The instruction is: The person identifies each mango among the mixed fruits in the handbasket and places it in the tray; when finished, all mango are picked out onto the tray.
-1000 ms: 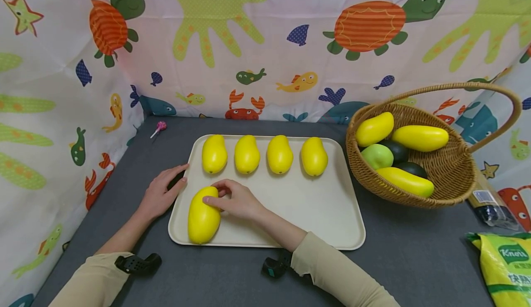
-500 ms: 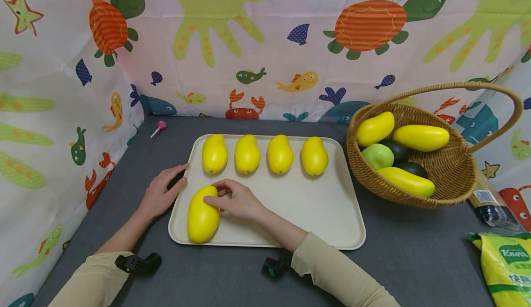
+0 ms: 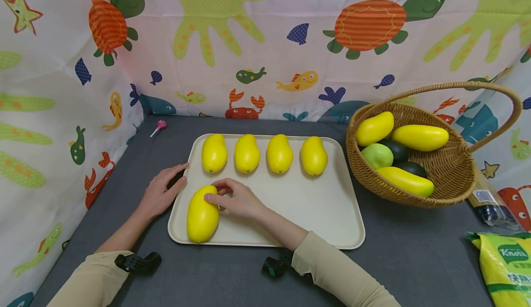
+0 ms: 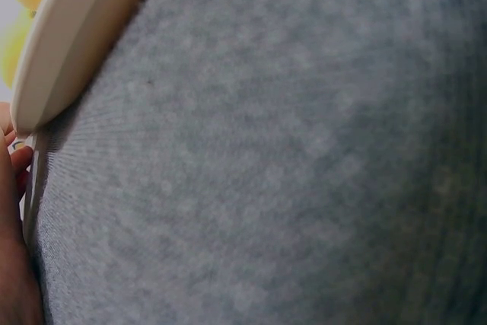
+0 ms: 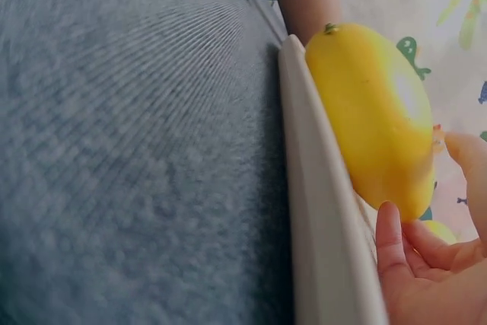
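Observation:
A yellow mango (image 3: 203,214) lies upright along the left front of the cream tray (image 3: 290,233). My right hand (image 3: 238,199) is at its right side: in the right wrist view the fingertips (image 5: 389,222) meet the mango's far end, while a small gap shows between the thumb and its skin. My left hand (image 3: 162,189) rests at the tray's left edge, fingertips on the rim and holding nothing. Behind these, mangoes line the tray's back: one at left (image 3: 214,153), others (image 3: 247,153) (image 3: 280,153) and one at right (image 3: 314,156).
A wicker basket (image 3: 452,178) at the right holds several fruits, among them a green apple (image 3: 377,156) and yellow mangoes (image 3: 421,138). A lollipop (image 3: 161,125) lies at the back left. A yellow-green Knorr bag (image 3: 508,270) and a clear packet (image 3: 493,205) lie at the far right.
The right thumb has shifted very slightly to the right across the mango. Otherwise both hands, the mango and the tray look the same.

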Available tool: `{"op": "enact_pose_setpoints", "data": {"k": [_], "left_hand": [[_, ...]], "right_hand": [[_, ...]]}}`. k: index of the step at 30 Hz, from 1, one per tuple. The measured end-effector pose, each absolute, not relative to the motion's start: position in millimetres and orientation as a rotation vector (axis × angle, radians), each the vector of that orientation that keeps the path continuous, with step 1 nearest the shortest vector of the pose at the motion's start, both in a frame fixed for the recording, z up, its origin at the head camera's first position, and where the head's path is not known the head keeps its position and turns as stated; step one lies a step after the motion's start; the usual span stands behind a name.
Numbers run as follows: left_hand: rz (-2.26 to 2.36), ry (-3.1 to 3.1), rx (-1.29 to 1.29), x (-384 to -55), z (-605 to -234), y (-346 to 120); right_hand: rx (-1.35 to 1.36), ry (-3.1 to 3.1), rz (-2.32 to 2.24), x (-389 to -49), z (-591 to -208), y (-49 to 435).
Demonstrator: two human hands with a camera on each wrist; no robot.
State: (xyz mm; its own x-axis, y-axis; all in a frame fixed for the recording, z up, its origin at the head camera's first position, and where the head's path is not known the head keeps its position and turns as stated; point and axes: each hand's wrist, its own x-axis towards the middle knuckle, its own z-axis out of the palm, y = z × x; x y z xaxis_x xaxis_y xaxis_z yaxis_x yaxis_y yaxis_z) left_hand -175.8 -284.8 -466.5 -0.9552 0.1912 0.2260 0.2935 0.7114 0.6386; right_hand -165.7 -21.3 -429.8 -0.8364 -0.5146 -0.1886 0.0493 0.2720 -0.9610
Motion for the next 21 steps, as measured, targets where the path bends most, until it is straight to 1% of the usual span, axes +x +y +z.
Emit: {"op": "enact_pose_setpoints", "data": {"k": [6,11,21], "left_hand": [[-1.063,-2.771,-0.406,-175.9,-466.2,-283.8],[-1.060,-2.761,-0.419,-175.8,-467.0,-284.2],[-1.040,-2.763,-0.416,-175.9,-468.4,-285.2]], "right_hand": [[-0.241,1.889,-1.771,-168.7,-425.8,-12.9],[-0.097,1.746,-1.886,-166.9,-419.4,4.6],[-0.060,1.722,-1.864,-157.2,-395.7,61.9]]}}
